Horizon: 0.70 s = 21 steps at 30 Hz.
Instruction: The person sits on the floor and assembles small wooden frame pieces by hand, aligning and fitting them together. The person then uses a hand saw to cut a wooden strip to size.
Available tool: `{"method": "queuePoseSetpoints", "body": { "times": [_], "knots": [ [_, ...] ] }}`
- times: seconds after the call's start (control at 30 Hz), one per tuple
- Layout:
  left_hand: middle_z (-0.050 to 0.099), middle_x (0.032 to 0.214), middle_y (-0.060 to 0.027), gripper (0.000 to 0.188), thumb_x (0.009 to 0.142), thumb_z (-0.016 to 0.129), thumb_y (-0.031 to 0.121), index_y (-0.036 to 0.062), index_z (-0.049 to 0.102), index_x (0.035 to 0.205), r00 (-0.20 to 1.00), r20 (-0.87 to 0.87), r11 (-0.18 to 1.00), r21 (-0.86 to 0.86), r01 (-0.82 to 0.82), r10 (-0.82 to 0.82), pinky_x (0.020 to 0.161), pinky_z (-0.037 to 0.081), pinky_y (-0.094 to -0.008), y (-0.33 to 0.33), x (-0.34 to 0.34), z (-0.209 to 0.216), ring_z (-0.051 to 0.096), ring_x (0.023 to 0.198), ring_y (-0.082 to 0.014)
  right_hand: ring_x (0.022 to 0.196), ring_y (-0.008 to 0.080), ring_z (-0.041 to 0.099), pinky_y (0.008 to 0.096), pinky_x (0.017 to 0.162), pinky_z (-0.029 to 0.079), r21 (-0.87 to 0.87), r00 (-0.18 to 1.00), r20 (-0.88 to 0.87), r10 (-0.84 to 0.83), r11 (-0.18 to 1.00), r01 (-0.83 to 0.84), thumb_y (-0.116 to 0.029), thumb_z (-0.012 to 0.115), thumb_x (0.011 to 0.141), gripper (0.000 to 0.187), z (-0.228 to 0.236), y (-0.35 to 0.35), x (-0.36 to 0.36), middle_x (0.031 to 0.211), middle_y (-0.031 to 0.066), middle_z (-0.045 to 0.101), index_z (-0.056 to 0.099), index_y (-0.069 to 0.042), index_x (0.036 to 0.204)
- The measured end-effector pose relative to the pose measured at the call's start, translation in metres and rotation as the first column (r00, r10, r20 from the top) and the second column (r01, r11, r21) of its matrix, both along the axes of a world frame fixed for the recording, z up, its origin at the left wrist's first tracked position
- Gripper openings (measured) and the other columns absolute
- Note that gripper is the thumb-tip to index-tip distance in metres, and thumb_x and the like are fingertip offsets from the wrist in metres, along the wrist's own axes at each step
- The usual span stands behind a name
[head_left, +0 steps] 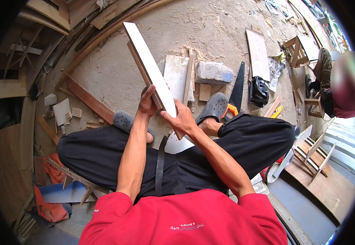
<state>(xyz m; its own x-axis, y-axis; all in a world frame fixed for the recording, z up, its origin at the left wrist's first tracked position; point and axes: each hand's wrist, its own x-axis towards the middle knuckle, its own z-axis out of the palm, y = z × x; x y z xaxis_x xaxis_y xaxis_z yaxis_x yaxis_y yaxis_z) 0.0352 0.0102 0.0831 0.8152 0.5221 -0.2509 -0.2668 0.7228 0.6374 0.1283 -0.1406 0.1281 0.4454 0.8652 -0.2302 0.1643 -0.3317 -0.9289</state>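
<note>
A long white-faced board (149, 61) lies flat against a brown wooden strip (140, 65), and the pair slants up and away from my lap. My left hand (147, 102) grips the pair from the left side, fingers wrapped beneath. Lower down, my right hand (181, 119) holds the near part from the right, its thumb on the white face. The strip's lower end shows just under my right hand. Between my legs, a dark strap-like strip (160, 165) rests near a white piece (177, 143).
A handsaw (238, 87) with an orange handle lies beside my right shoe. Ahead are a grey stone block (214, 72) and a pale board (175, 73). A reddish plank (89, 99) lies left. Another person (349, 85) sits at far right near a small wooden stool (315, 107).
</note>
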Motion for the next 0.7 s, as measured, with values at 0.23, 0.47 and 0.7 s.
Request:
{"method": "queuePoseSetpoints", "body": {
  "times": [0.23,0.47,0.7],
  "knots": [
    [0.059,0.118,-0.011,0.066,0.088,0.069,0.041,0.0,0.045,0.133,0.999,0.039,1.0,0.003,0.019,-0.019,0.098,0.05,-0.0384,0.002,-0.002,-0.003,0.058,0.115,-0.0236,0.093,0.0388,0.067,0.041,0.083,0.052,0.031,0.999,0.016,0.046,0.998,-0.046,-0.04,0.071,0.079,0.073,0.004,0.0,0.005,0.101,0.0302,0.066,0.049,0.009,0.128],
    [0.059,0.119,-0.0124,0.075,0.08,0.077,0.039,-0.001,0.043,0.134,0.972,0.235,0.985,-0.173,0.015,0.027,0.098,0.05,-0.0382,-0.002,-0.003,0.001,0.058,0.112,-0.0236,0.098,0.0439,0.064,0.0456,0.085,0.052,-0.033,0.978,0.164,0.13,0.992,-0.126,-0.046,0.068,0.08,0.081,0.024,0.001,0.0,0.108,0.0323,0.062,0.04,0.007,0.135],
    [0.046,0.127,-0.0052,0.102,0.065,0.089,0.045,0.0095,0.034,0.143,0.796,0.581,0.912,-0.398,0.096,0.17,0.107,0.042,-0.0355,0.001,-0.01,-0.002,0.05,0.115,-0.0196,0.079,0.043,0.067,0.0484,0.065,0.055,-0.16,0.932,0.329,0.152,0.982,-0.104,-0.044,0.071,0.079,0.094,0.069,0.007,-0.04,0.113,0.0311,0.058,0.027,0.013,0.14]
  ]
}}
